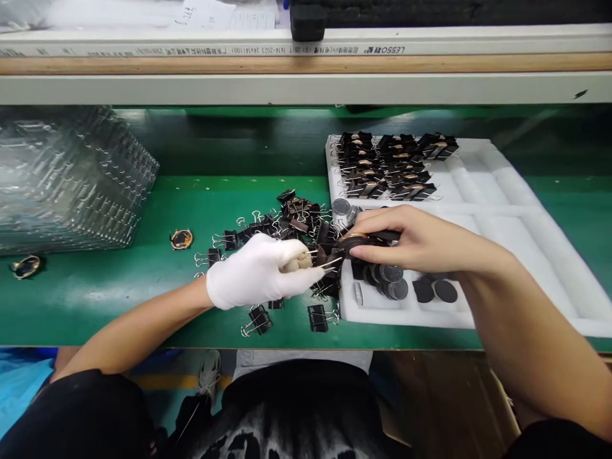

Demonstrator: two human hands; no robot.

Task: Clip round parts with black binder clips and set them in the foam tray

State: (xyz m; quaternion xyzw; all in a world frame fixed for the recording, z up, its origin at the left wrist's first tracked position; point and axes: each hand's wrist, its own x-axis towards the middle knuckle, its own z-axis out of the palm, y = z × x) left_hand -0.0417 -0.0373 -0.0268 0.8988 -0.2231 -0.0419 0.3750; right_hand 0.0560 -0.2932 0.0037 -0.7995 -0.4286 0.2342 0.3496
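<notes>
On the green work surface (182,299), left of the white foam tray (516,255), the gloved left hand (265,271) grips a binder clip (329,260) by its wire handles; the bare right hand (401,237) grasps a round black part (352,243).

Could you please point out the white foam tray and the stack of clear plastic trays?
White foam tray (488,206), head view: bare crossbar.
Stack of clear plastic trays (90,185), head view: middle of its side.

One white foam tray (478,236) at right; one stack of clear plastic trays (71,185) at left. Two loose gold-rimmed cases (182,240) at left. Over a dozen black binder clips (318,318), centre, overlapping beyond exact count. At least four dark discs (445,291), lower right of centre.
</notes>
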